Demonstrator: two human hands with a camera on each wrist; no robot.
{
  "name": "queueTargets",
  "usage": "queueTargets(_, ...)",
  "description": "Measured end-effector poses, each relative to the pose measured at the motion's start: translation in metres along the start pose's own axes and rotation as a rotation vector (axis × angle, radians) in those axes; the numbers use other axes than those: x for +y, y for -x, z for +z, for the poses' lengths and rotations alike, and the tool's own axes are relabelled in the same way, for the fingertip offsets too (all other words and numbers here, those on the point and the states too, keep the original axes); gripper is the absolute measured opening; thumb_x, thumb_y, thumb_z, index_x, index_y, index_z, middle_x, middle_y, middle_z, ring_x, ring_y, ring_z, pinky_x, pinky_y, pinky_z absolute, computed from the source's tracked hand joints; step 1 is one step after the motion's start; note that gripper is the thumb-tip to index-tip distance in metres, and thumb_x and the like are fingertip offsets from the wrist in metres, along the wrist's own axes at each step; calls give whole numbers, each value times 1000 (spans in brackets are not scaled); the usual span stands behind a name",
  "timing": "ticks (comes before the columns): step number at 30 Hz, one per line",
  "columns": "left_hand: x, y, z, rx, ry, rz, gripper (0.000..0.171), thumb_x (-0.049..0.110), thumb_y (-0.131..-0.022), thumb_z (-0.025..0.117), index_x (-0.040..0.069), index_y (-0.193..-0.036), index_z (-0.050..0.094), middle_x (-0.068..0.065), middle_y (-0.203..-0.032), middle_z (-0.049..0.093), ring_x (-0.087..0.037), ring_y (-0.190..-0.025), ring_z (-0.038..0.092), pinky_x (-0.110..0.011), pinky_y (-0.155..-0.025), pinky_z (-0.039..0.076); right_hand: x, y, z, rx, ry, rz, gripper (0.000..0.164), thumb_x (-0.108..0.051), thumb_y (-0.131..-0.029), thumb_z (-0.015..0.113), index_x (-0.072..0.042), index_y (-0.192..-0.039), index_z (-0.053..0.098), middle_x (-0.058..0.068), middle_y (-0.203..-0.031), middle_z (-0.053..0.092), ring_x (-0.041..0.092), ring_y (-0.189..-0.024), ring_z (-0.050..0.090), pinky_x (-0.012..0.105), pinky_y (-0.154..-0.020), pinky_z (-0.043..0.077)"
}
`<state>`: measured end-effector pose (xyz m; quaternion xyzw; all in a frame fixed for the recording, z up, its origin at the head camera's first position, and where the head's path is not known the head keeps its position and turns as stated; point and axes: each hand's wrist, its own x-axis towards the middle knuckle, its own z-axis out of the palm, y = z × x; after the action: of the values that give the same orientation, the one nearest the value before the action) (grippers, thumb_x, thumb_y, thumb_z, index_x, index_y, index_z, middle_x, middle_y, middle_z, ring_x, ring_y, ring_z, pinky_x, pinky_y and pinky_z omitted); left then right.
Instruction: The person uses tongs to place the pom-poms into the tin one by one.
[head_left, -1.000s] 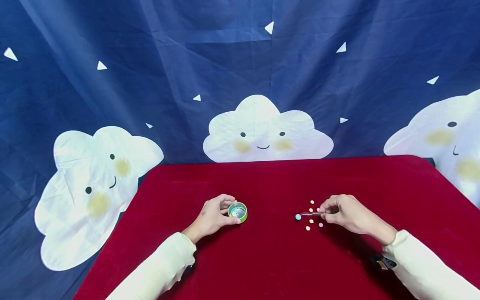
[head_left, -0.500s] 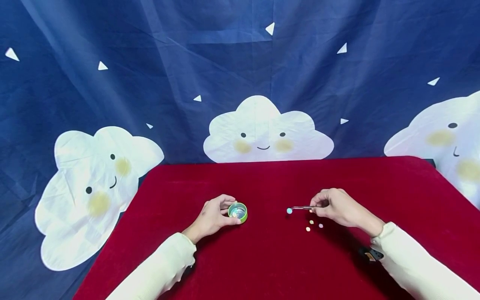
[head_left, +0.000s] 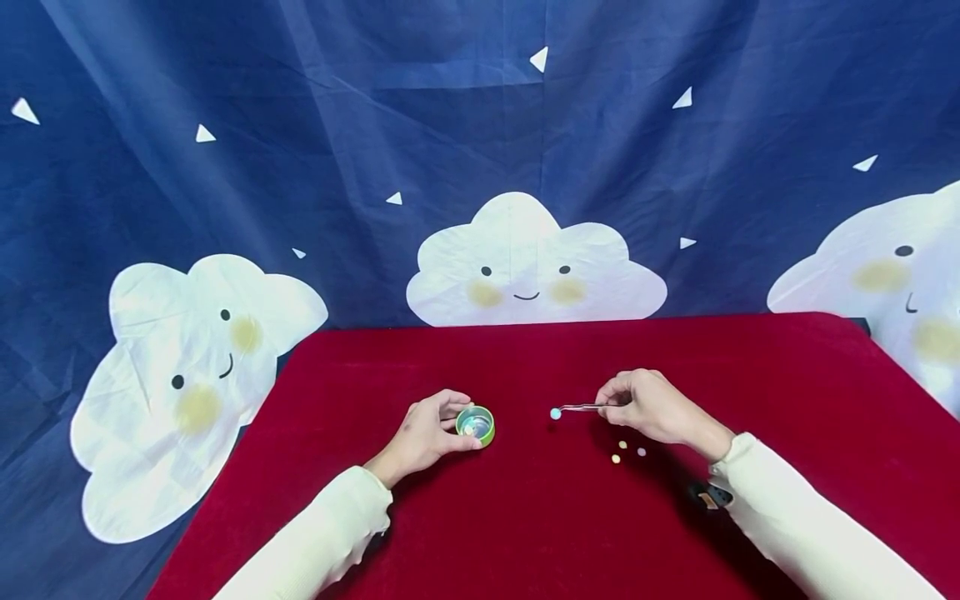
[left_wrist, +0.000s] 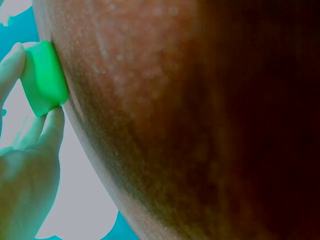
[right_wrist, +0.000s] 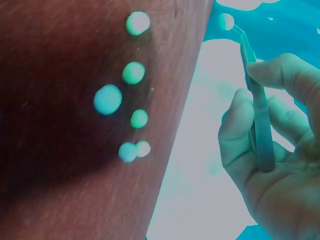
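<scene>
My left hand (head_left: pixel 423 432) grips a small round green tin (head_left: pixel 490 435) between thumb and fingers on the red cloth. The tin's mouth faces up, and something small and pale lies inside. In the left wrist view its green side (left_wrist: pixel 44 80) shows between the fingers. My right hand (head_left: pixel 656 410) pinches metal tweezers (head_left: pixel 581 407) with a bent tip. A light blue ball (head_left: pixel 555 413) sits at that tip, above the cloth and to the right of the tin. The right wrist view shows the tweezers (right_wrist: pixel 261 117) running up from the palm to the ball (right_wrist: pixel 226 21).
Several small pastel balls (head_left: pixel 616 458) lie on the red cloth (head_left: pixel 480 533) below my right hand; the right wrist view shows more, including a larger blue ball (right_wrist: pixel 108 99). Behind the table hangs a dark blue curtain (head_left: pixel 465 125) printed with clouds. A dark strap-like object (head_left: pixel 711 496) shows under my right wrist.
My right hand has moved left and slightly away from me, carrying the tweezers and the blue ball off the loose balls towards the tin. My left hand and the tin stay put.
</scene>
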<state>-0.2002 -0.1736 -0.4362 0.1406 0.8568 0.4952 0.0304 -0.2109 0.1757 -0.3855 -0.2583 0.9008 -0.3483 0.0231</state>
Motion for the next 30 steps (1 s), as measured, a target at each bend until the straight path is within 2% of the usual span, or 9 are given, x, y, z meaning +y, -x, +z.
queueTargets(5, -1, 0, 0, 1, 7, -2, 59, 5, -68, 92, -2, -118, 63, -14, -117, 69, -29, -105, 69, -38, -94, 56, -7, -6, 4, -9, -52, 27, 7, 1, -82, 74, -5, -86, 75, -4, -77, 61, 12, -62, 52, 23, -54, 46)
queueTargets(17, 1, 1, -1, 3, 14, 5, 59, 5, -68, 92, -2, -119, 63, -15, -118, 69, -30, -106, 69, -39, -94, 55, -19, -20, 13, 23, -18, -16, 10, -1, -81, 76, -10, -85, 76, -8, -77, 64, 14, -71, 50, 26, -64, 44)
queueTargets(24, 1, 0, -1, -2, -3, -1, 59, 7, -69, 92, -2, -119, 63, -14, -118, 69, -29, -105, 69, -37, -93, 56, -28, -30, 20, 12, -32, -26, 10, 1, -81, 75, -9, -84, 76, -8, -74, 63, 13, -70, 52, 26, -63, 46)
queueTargets(30, 1, 1, -2, -13, -9, -34, 60, 9, -71, 92, 0, -122, 62, -12, -119, 69, -27, -106, 69, -35, -94, 55, -34, -37, 26, -4, -40, -37, 12, 1, -81, 74, -10, -83, 76, -9, -73, 64, 13, -71, 51, 26, -63, 46)
